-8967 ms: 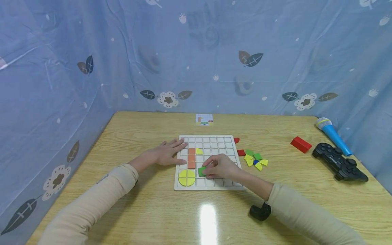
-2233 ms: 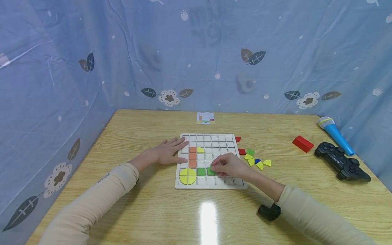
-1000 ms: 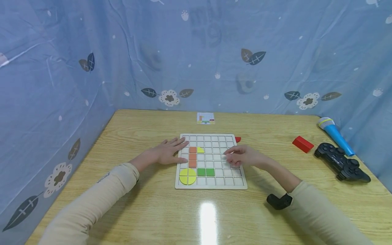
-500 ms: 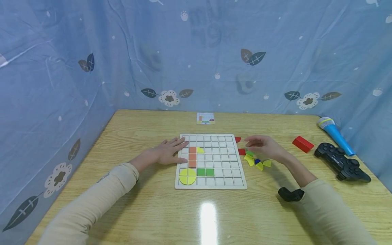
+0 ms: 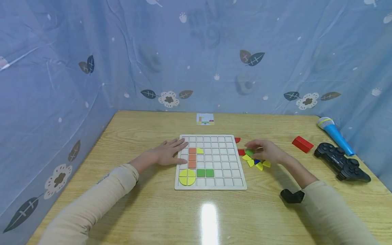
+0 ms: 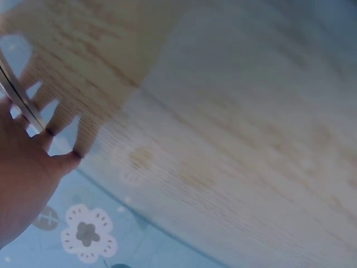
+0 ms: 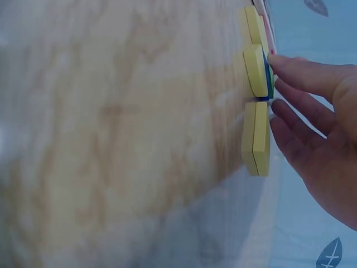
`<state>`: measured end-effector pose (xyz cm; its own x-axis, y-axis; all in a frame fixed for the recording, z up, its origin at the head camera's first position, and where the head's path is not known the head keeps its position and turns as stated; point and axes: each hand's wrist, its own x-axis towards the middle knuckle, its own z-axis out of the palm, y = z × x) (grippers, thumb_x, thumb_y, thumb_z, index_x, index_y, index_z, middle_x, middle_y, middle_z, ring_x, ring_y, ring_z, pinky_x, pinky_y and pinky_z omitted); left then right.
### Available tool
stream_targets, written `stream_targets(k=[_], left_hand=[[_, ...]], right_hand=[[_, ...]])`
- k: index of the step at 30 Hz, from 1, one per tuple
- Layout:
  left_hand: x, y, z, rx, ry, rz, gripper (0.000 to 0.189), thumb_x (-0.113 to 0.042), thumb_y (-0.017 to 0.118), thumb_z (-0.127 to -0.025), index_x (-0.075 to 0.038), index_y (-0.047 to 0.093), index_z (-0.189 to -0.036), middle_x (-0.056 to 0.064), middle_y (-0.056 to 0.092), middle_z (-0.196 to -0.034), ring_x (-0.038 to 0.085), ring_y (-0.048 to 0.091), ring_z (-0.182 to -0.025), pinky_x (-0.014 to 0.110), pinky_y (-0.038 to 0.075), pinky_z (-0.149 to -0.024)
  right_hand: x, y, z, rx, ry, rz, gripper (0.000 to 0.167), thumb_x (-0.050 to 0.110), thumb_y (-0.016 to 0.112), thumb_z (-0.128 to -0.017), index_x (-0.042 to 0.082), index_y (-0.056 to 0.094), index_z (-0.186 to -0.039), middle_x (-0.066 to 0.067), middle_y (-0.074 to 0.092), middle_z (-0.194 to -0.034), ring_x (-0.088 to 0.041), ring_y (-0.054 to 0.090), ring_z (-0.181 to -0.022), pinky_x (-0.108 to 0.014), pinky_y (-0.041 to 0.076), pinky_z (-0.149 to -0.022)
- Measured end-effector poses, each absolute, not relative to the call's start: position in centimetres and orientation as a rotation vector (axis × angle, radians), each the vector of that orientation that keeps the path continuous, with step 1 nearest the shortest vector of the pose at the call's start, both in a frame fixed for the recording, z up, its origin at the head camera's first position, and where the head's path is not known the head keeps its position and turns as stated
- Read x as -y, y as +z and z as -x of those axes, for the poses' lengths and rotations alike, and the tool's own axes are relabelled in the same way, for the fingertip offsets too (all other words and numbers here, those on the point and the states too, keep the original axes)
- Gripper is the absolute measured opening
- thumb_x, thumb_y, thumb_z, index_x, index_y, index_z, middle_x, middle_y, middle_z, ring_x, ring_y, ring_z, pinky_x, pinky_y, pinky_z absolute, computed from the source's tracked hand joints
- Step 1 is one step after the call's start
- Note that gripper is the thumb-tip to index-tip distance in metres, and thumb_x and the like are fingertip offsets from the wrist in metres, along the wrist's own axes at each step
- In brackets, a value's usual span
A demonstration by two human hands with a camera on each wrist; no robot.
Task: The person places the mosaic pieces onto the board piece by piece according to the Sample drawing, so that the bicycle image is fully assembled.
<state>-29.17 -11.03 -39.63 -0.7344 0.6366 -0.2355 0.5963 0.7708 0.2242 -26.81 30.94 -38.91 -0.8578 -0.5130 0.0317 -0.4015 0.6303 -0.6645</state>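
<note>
A white grid board (image 5: 225, 175) lies in the middle of the table. On it are several orange squares (image 5: 192, 157), a yellow quarter piece (image 5: 199, 150), a yellow circle (image 5: 187, 177) of quarter pieces, and two green squares (image 5: 205, 173). My left hand (image 5: 166, 152) rests with spread fingers on the board's left edge. Right of the board, my right hand (image 5: 266, 150) reaches over the loose pieces, its thumb and fingers apart around a green square (image 5: 249, 152). Yellow pieces (image 7: 255, 70) sit beside the fingertips in the right wrist view, partly hiding the green one.
A small pattern card (image 5: 205, 119) lies behind the board. Red pieces (image 5: 241, 152) sit by the board's right edge. Farther right are a red block (image 5: 303, 144), a black game controller (image 5: 341, 163) and a blue toy microphone (image 5: 335, 136). Blue cloth walls surround the table.
Two green squares were set one after the other on the board beside the yellow circle. My right hand then moved right to the loose pieces. The left hand stays in place.
</note>
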Motion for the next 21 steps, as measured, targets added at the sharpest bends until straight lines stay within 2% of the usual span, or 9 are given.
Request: stream_targets(k=[12,16,21], left_hand=[[11.16,-39.74,29.18,-2.661,0.198,-0.945,0.084,-0.068,0.038,-0.091,-0.022,0.007,-0.155,0.002,-0.001,-0.159,0.029,0.000,-0.144,0.057,0.003,-0.111],[11.16,-39.75,29.20,-2.660,0.208,-0.955,0.085,-0.070,0.036,-0.091,-0.022,0.008,-0.155,0.003,0.000,-0.159,0.030,0.000,-0.144,0.057,0.004,-0.111],[11.25,-39.75,29.33,-2.657,0.206,-0.957,0.085,-0.069,0.037,-0.091,-0.022,0.008,-0.155,0.003,0.000,-0.159,0.030,0.000,-0.144,0.057,0.004,-0.111]], right_hand=[[-30.63,-38.88,26.95,-2.734,-0.969,0.735,0.037,-0.005,0.066,-0.086,-0.007,0.057,-0.122,-0.018,0.062,-0.108,-0.036,0.058,-0.102,-0.048,0.049,-0.087],[-30.89,-39.06,27.08,-2.727,-0.988,0.711,0.038,-0.001,0.067,-0.087,-0.006,0.057,-0.123,-0.019,0.062,-0.110,-0.037,0.057,-0.104,-0.049,0.048,-0.088],[-31.46,-39.36,27.46,-2.711,-1.025,0.663,0.038,0.003,0.068,-0.088,-0.003,0.059,-0.124,-0.015,0.062,-0.109,-0.032,0.058,-0.101,-0.040,0.050,-0.086]])
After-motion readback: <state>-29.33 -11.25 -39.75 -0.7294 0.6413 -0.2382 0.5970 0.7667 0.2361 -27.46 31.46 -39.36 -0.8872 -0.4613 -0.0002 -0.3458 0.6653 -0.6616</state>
